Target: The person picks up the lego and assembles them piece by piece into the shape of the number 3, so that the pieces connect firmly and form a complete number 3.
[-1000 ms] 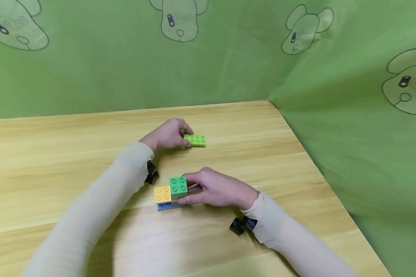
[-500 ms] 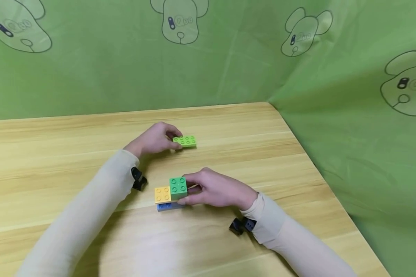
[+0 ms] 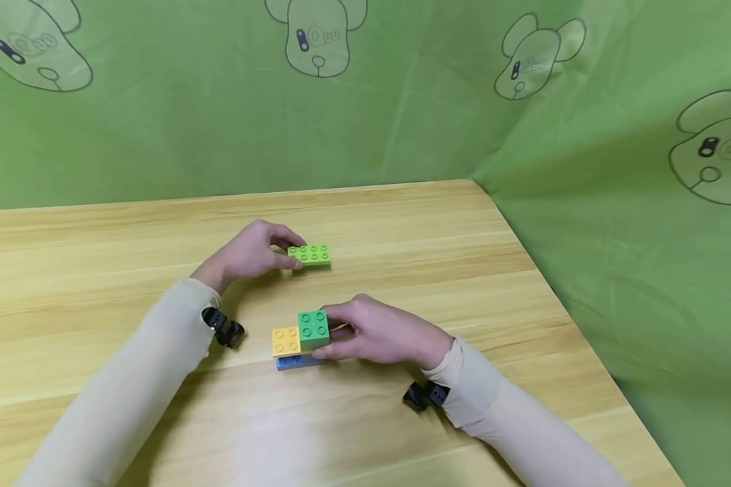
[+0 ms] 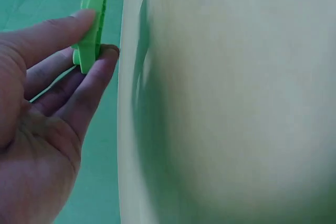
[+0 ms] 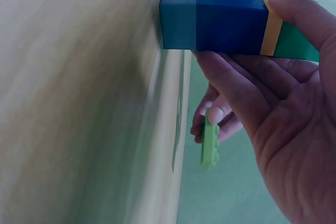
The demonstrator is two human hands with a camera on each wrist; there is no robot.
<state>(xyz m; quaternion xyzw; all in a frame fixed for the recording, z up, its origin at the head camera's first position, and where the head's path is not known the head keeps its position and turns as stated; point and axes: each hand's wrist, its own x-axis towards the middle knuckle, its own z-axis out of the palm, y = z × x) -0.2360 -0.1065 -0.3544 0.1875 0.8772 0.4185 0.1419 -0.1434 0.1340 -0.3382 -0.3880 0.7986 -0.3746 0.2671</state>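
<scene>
My left hand (image 3: pixel 246 251) pinches a lime green toy building brick (image 3: pixel 314 254) at its left end, thumb on one side and fingers on the other. In the left wrist view this thin studded brick (image 4: pixel 94 27) is held apart from the tabletop. Nearer to me, my right hand (image 3: pixel 380 331) holds a small stack of bricks from its right side. A green brick (image 3: pixel 313 326) and a yellow-orange plate (image 3: pixel 285 341) top it, with blue (image 3: pixel 292 362) underneath. The right wrist view shows a dark blue brick (image 5: pixel 231 19) between a lighter blue base (image 5: pixel 178 19) and the orange layer.
Both hands work over a light wood-grain table (image 3: pixel 475 284). Green cloth (image 3: pixel 390 128) with printed bear heads hangs behind it and along its right side. A small black camera sits on each wrist, by the left cuff (image 3: pixel 222 328) and the right cuff (image 3: pixel 426 396).
My left hand has drawn the lime green brick to the left and slightly nearer to me. The right hand and the stack have stayed in place.
</scene>
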